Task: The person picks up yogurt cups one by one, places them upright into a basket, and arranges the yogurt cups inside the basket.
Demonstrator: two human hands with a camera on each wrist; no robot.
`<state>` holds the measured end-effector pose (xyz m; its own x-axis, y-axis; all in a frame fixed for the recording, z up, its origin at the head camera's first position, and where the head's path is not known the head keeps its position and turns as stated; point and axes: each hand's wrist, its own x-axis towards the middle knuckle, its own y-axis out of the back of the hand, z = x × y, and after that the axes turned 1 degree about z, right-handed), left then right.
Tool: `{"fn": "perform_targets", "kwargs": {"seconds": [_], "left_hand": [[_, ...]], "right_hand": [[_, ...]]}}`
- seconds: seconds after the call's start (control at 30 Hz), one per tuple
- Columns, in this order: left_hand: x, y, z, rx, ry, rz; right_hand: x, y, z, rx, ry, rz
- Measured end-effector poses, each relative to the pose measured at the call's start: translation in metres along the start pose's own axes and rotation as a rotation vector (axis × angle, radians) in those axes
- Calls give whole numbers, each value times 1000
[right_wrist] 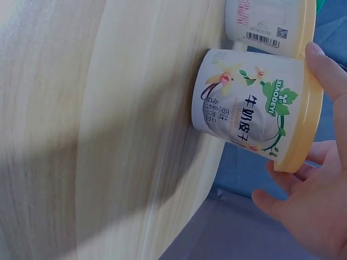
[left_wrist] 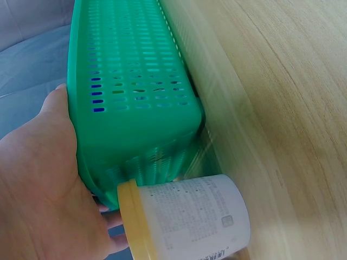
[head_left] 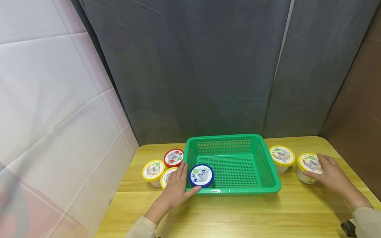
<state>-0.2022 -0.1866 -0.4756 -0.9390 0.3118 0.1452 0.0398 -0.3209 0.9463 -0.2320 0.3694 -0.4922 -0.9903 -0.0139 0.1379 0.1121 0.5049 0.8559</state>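
Note:
A green plastic basket (head_left: 230, 190) stands mid-table, with a blue-lidded tub (head_left: 201, 175) inside its front left corner. My left hand (head_left: 175, 190) rests on that corner, fingers stretched along the left rim and thumb along the front rim. Close beside those fingers is a yellow-lidded tub (left_wrist: 190, 216), partly covered by the hand in the head view. At the right, my right hand (head_left: 333, 175) holds another yellow-lidded tub (right_wrist: 246, 103) by its lid, thumb on one side and fingers on the other. That tub stands upright on the table.
Left of the basket are another yellow-lidded tub (head_left: 153, 170) and a red-lidded tub (head_left: 174, 157). A further yellow-lidded tub (head_left: 281, 156) stands between the basket and my right hand. Grey cloth (head_left: 193, 72) hangs behind the wooden table (head_left: 226, 218); a white panel (head_left: 59, 109) flanks its left.

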Motion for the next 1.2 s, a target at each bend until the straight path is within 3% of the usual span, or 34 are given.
{"fn": "perform_targets", "kwargs": {"seconds": [1.2], "left_hand": [[1, -3, -3, -8, 5, 0]], "right_hand": [[-4, 22, -13, 9, 25, 53]]}}
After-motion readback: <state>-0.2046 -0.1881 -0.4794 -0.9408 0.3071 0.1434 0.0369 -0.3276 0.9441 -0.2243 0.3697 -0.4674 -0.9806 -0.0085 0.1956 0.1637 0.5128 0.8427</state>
